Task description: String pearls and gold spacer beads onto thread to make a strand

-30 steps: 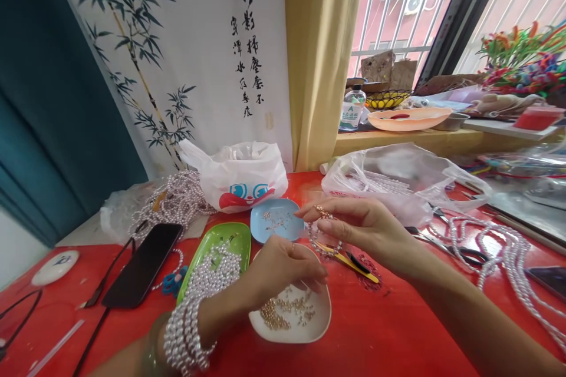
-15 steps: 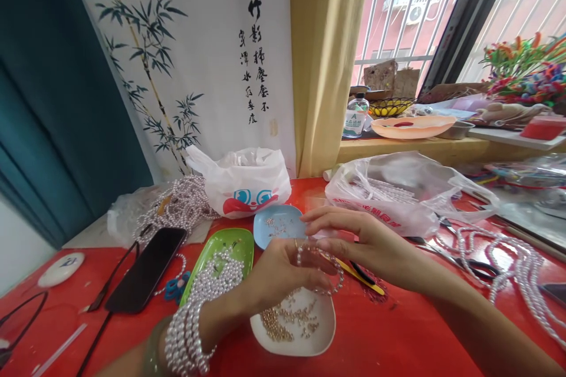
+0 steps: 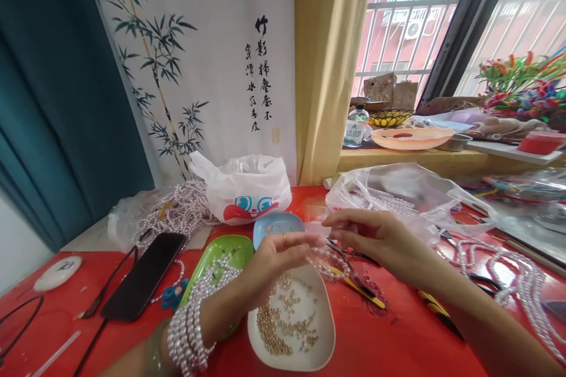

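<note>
Bracelet [image 3: 345, 273] is showing right of frame centre, near left hand [image 3: 279, 257] and right hand [image 3: 375, 237], whose grips I cannot tell; keeping it from snagging the tweezers [image 3: 363, 293] is likely helping.

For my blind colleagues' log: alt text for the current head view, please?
A person's left hand and right hand nearly meet over a red table, near a loop of pearly beads. Closer in is a white dish of gold beads; left of it, a green tray holds silvery beads.
</note>
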Demonstrator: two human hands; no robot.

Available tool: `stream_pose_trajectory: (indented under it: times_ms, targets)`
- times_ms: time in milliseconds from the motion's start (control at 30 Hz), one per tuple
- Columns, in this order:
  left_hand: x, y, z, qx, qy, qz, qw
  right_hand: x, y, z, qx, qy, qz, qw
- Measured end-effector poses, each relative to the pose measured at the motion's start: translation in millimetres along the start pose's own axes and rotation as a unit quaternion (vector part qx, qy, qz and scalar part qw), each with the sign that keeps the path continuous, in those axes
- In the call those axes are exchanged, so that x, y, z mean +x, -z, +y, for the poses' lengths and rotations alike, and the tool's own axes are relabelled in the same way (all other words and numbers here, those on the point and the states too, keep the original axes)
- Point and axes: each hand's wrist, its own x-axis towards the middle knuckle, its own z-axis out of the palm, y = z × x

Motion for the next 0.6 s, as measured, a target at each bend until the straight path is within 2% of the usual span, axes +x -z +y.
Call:
stream_pose_trajectory:
  times_ms: [100, 167, 267, 367, 467, 600]
  targets:
    - [1.3, 1.5, -2.1, 0.009, -0.006, 0.018, 1.0, 0.9, -2.2, 0.4, -0.036, 0.029, 0.009, 0.999]
    - [1.1, 0.3, -2.5, 0.025, -0.001, 0.042, 0.999, 1.2, -7.7, -1.5, -0.108, 0.067, 0.075, 0.989]
    - [-1.0, -4.0, -1.1, 0.067, 0.005, 0.075, 0.995, 0.7, -20.6, -6.5, -0.241, 0.138, 0.159, 0.947]
    - [-3.6, -8.0, 1.4, 0.1, -0.008, 0.069, 0.993, -0.6, -32.5, -10.3, -0.318, 0.176, 0.151, 0.919]
    - [-5.2, -9.4, 2.8, 0.145, -0.039, 0.057, 0.987, -2.1, -38.4, -10.5, -0.351, 0.189, 0.145, 0.906]
    - [-6.2, -9.4, 3.4, 0.198, -0.094, 0.048, 0.974, -4.9, -41.0, -9.8, -0.385, 0.217, 0.174, 0.88]
